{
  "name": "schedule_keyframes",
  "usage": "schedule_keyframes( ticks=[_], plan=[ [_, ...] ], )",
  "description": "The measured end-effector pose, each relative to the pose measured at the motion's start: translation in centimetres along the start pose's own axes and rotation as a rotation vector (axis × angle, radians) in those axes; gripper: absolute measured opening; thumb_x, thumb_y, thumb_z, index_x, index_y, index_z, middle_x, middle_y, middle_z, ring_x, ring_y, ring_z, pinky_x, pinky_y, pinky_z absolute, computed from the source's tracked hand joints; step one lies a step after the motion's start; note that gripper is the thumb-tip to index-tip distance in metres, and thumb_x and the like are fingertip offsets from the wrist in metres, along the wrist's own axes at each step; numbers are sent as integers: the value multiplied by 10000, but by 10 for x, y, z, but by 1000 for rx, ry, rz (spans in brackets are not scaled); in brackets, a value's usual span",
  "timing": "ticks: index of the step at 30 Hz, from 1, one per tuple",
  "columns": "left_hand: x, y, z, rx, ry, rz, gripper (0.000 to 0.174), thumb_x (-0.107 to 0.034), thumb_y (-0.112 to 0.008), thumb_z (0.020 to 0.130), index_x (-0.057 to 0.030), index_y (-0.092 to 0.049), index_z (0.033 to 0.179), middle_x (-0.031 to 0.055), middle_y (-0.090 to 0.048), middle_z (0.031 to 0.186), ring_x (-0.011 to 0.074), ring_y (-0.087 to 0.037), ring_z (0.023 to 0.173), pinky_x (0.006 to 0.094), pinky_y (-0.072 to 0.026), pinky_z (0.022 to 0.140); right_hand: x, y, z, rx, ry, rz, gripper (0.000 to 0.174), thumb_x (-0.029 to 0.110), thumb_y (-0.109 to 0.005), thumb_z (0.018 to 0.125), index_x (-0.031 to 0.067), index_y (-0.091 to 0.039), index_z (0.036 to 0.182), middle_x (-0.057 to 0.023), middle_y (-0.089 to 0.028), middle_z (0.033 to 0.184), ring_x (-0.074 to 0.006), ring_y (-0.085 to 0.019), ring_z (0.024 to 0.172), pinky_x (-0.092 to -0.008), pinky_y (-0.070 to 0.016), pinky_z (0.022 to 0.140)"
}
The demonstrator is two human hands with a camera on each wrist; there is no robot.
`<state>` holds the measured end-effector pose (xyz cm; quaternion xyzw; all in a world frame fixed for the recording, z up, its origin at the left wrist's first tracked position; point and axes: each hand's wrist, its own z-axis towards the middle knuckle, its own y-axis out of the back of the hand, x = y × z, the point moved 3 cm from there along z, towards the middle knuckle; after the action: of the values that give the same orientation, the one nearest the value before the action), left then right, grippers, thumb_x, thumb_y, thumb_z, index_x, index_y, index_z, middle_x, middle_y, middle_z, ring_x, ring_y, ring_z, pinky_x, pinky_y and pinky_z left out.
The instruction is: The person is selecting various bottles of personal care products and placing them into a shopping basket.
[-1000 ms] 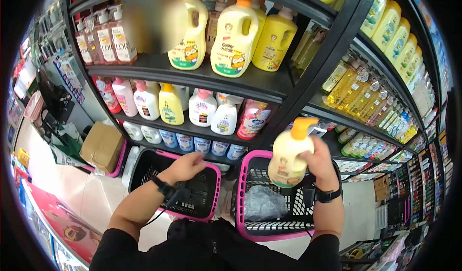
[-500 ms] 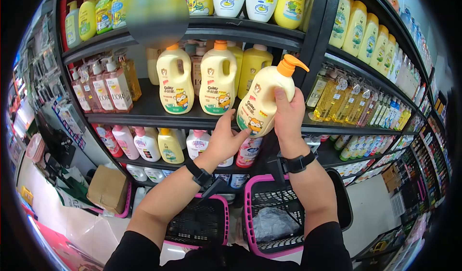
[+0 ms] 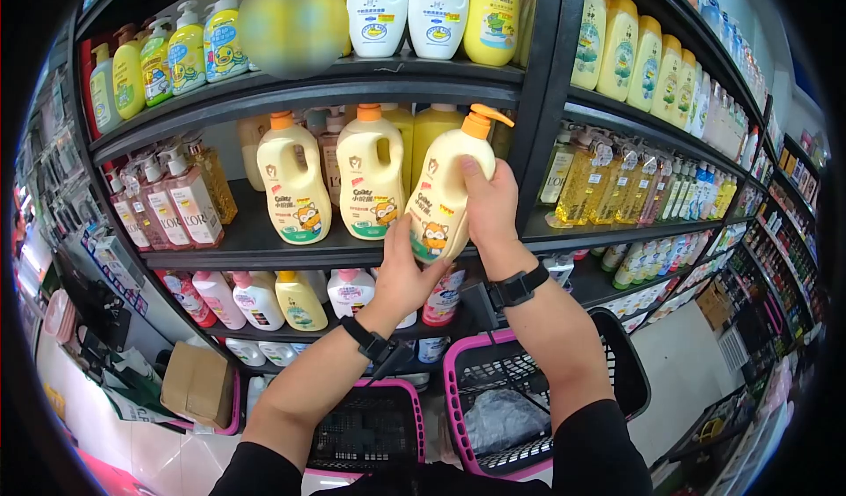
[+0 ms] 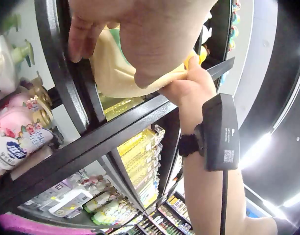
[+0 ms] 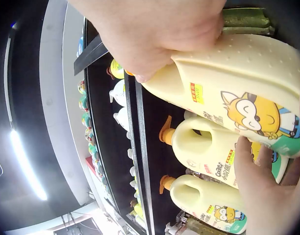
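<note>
A cream pump bottle [image 3: 445, 188] with an orange pump top and a fox picture is tilted at the edge of the middle shelf. My right hand [image 3: 492, 205] grips it by its handle side, thumb across the front. My left hand [image 3: 401, 271] touches its lower left side and base, fingers extended; in the right wrist view the left fingers [image 5: 245, 152] lie by the bottle's lower end. Two similar bottles stand upright to its left, a nearer one [image 3: 370, 174] and a farther one [image 3: 293, 183]. Yellow bottles stand behind.
Bottles fill the shelves above and below the middle shelf [image 3: 211, 245]. A black upright [image 3: 542, 99] separates the right-hand shelves. Below are two black baskets with pink rims, the right one [image 3: 454, 408] holding a grey plastic bag [image 3: 502, 421]. A cardboard box [image 3: 198, 386] sits at the lower left.
The right hand has raised the bottle from above the right basket to the shelf, then moved slightly left. The left hand has come up to the bottle's base. The head view has shifted.
</note>
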<state>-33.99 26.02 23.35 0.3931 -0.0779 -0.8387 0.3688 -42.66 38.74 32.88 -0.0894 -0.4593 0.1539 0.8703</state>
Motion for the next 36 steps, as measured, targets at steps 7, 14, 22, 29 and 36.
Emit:
schedule_keyframes(
  ticks=[7,14,22,29,36],
  plan=[
    [-10,12,-23,-64,-119,-28,965,-171,-844,740,41,-247,1468,287,-366,1428,428,-421,1327,449,-386,1097,-2,-1,9,55,-242,55,289,247,-681,961,-15,-568,1005,-25,-563,797,-112,-523,683,-283,-481,638],
    [-13,3,-2,-46,-44,12,877,-195,-790,811,75,-256,1452,339,-331,1447,486,-395,1334,478,-398,1085,-14,-6,55,89,-261,2,277,253,-678,961,-1,-568,954,-37,-551,765,-126,-511,666,-304,-481,625],
    [-10,-14,12,22,-27,136,768,-180,-731,833,37,-326,1448,307,-344,1458,441,-525,1229,437,-492,982,-10,-10,64,194,-250,-80,342,204,-681,951,-64,-580,1137,-138,-667,1001,-203,-654,857,-353,-540,776],
    [1,4,13,-10,-150,221,497,-132,-721,797,12,-558,1243,247,-465,1363,410,-558,1142,437,-488,943,-24,-1,70,177,-139,-265,402,125,-601,960,-38,-510,1316,-176,-651,1138,-247,-647,1008,-353,-516,860],
    [-14,42,43,-265,-472,597,449,-157,-756,707,-77,-641,1133,185,-508,1367,404,-412,1331,535,-323,1099,-30,-8,63,-36,122,-618,374,153,-506,985,10,-499,1331,-290,-635,1160,-452,-603,1106,-472,-481,930]
  ],
)
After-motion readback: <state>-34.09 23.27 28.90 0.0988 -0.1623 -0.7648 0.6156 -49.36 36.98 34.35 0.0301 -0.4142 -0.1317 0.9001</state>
